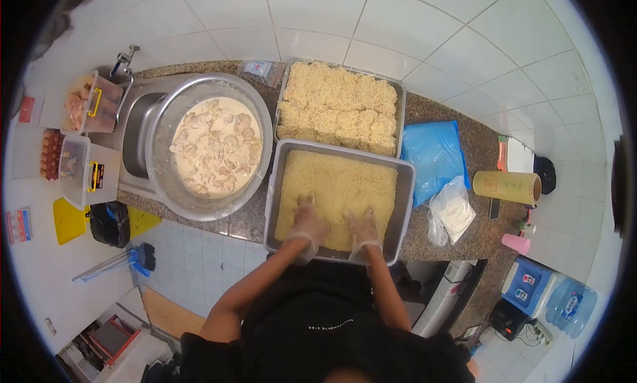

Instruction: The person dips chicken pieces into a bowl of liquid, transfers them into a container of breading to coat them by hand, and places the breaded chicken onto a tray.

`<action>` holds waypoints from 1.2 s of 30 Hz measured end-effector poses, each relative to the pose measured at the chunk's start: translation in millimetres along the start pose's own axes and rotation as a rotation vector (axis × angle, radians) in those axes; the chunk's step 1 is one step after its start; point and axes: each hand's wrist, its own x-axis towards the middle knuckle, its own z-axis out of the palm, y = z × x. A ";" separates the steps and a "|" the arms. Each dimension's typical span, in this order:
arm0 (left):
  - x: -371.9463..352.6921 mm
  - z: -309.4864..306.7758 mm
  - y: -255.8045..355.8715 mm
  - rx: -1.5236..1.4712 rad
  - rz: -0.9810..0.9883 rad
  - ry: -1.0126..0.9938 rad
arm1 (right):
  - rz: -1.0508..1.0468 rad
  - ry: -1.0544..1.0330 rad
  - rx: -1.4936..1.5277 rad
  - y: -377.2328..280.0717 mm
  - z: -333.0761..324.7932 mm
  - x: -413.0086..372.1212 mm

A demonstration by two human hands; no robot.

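A deep grey tub (406, 204) holds a wide layer of fine yellow breadcrumbs (338, 177). Both of my hands wear clear plastic gloves and reach into the crumbs at the near side. My left hand (307, 225) has its fingers stretched forward, the tips partly buried. To its right, my right hand (363, 229) lies with fingers spread on the crumbs. Whether any food lies under the crumbs is hidden. Behind the tub, a metal tray (401, 111) is filled with crumb-coated pieces (338, 104). On the left, a large metal bowl (156, 144) contains pieces in creamy batter (215, 147).
A sink (136, 134) and clear plastic bins (73, 170) are left of the bowl. Right of the tub lie a blue bag (434, 157), a bag of white powder (454, 212) and a roll of plastic wrap (506, 187). A tiled wall (318, 18) rises behind the counter.
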 end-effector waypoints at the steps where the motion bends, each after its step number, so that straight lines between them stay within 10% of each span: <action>1: -1.5 -0.6 7.5 -0.127 -0.049 -0.099 | -0.167 -0.199 -0.235 -1.6 -8.2 0.3; 6: -6.4 18.5 32.4 -0.276 0.256 0.288 | -0.176 0.185 0.357 -27.6 -65.7 -32.4; 8: -21.2 30.7 57.5 -0.698 0.533 0.130 | -0.260 0.268 0.431 -28.5 -62.3 -33.7; 11: -22.8 62.8 96.2 -0.963 0.289 0.014 | 0.042 0.143 0.957 -26.0 -37.4 -23.8; 13: -22.0 91.4 121.0 -0.780 0.295 0.393 | 0.292 0.057 1.297 -22.6 -18.5 -21.3; 17: 1.2 98.6 120.0 -0.459 0.305 0.935 | -0.037 0.162 0.874 14.4 -9.0 -9.5; 19: 33.0 42.8 63.5 -0.677 0.676 0.231 | -0.218 0.227 0.604 17.4 -0.2 -12.6; 22: 1.3 -65.1 41.7 -0.661 0.591 0.241 | -0.016 0.287 0.275 -63.7 -79.4 -41.7; 24: -23.8 -128.3 6.5 -0.659 0.656 0.394 | -0.286 0.551 0.375 -114.9 -84.4 -27.4; 26: -20.5 -178.2 -73.5 -0.568 0.586 0.692 | -0.645 0.619 0.259 -191.1 -74.9 -6.4; 30: 28.0 -224.1 -223.7 -0.104 0.352 1.083 | -0.632 0.411 -0.024 -325.4 -46.6 64.6; 32: 41.0 -244.1 -264.7 -0.002 0.002 1.029 | -0.564 0.347 -0.345 -348.9 -25.8 115.5; 36: 101.0 -270.5 -327.5 0.231 0.030 0.986 | -0.493 0.330 -0.419 -374.7 -18.5 148.7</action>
